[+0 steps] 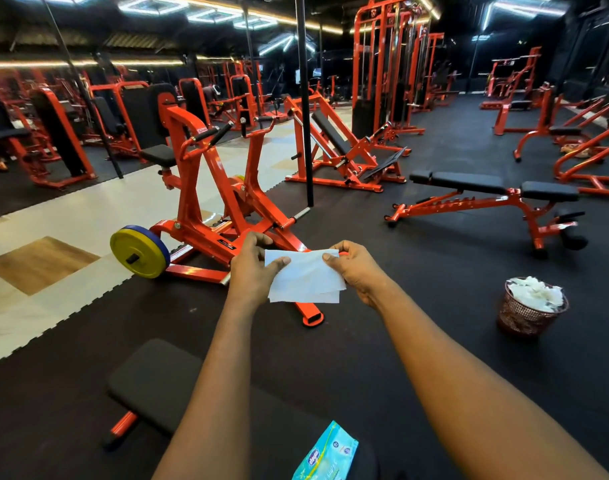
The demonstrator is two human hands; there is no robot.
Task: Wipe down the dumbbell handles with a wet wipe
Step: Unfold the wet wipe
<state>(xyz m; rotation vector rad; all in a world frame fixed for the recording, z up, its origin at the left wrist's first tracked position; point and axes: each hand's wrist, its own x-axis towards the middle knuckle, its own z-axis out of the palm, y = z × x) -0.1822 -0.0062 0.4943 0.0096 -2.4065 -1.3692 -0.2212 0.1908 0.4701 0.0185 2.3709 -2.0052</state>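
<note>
Both arms reach forward, and the wet wipe [304,282] is held between the two hands at about mid-frame, up in the air above the floor [417,341]. The left hand [251,271] pinches the wipe's upper left corner, thumb on the near face and fingers curled behind. The right hand [355,271] pinches the upper right edge the same way, thumb in front. The wipe is white, spread nearly flat, with doubled layers showing at its lower right corner.

The wipe pack [325,455], blue-green, lies at the bottom edge on the black padded worktop [157,382], which has an orange leg. A wire bin [531,313] stands on the floor to the right, well apart from the hands and heaped with crumpled white wipes. An orange plate-loaded machine [209,188] stands beyond the hands, with a yellow and blue weight plate [138,251] on its left peg. An adjustable bench [486,195] stands further right. The floor is black rubber mat, with pale tile to the left.
</note>
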